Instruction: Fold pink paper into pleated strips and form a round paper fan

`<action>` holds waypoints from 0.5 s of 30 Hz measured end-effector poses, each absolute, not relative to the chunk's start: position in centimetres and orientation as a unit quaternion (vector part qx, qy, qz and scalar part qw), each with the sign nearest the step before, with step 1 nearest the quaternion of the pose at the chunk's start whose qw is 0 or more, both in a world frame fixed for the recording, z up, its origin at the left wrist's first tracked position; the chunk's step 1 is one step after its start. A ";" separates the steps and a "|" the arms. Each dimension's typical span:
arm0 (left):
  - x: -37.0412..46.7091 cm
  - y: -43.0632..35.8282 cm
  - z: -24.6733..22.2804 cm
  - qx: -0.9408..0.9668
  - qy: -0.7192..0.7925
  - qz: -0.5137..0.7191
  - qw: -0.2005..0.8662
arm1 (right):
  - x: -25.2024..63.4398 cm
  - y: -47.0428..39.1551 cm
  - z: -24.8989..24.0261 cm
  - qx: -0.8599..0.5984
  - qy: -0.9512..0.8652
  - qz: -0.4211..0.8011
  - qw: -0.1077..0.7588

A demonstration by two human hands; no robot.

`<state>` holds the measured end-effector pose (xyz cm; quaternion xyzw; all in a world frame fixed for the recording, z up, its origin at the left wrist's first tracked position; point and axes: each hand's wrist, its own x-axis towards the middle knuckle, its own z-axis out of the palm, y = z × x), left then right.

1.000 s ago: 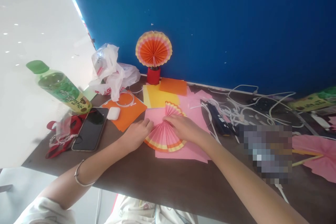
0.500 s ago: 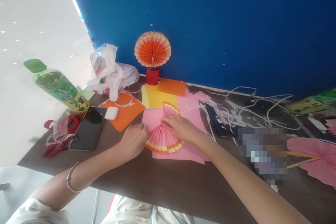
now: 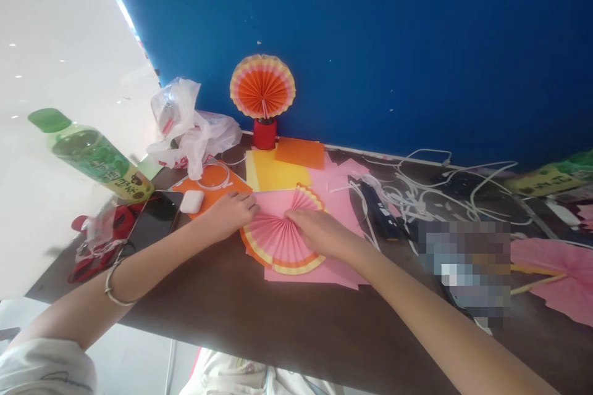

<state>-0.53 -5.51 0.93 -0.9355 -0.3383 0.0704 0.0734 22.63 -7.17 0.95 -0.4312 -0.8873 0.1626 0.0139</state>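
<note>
A pleated pink paper fan (image 3: 278,244) with an orange and yellow rim is spread over pink paper sheets (image 3: 343,222). My right hand (image 3: 315,228) pinches the fan near the centre where its pleats meet. At the fan's upper left edge, my left hand (image 3: 236,213) is closed, fingers curled over the end of the pleats. Much of the fan's right side is hidden beneath my right hand and wrist.
Behind stands a finished round orange fan (image 3: 262,86) on a red base (image 3: 264,134). Left are a green-capped bottle (image 3: 92,154), a phone (image 3: 155,219), a white earphone case (image 3: 191,201) and a plastic bag (image 3: 185,129). White cables (image 3: 417,197) tangle at right.
My left hand has moved up and to the left, and the fan has opened wider on that side. My right hand stays at its centre.
</note>
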 end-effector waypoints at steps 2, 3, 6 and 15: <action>-0.8 -4.3 0.9 -0.947 -0.304 0.061 0.087 | 22.5 -7.2 0.9 -0.442 -0.882 0.163 0.010; -0.9 -3.8 0.9 -0.948 -0.299 0.059 0.091 | 22.5 -7.2 0.9 -0.447 -0.880 0.163 0.009; -0.9 -3.0 0.8 -0.949 -0.299 0.060 0.083 | 22.6 -7.3 0.7 -0.458 -0.874 0.162 0.016; -0.6 -3.6 1.2 -0.957 -0.266 0.053 0.100 | 22.9 -8.3 0.1 -0.504 -0.850 0.147 0.042</action>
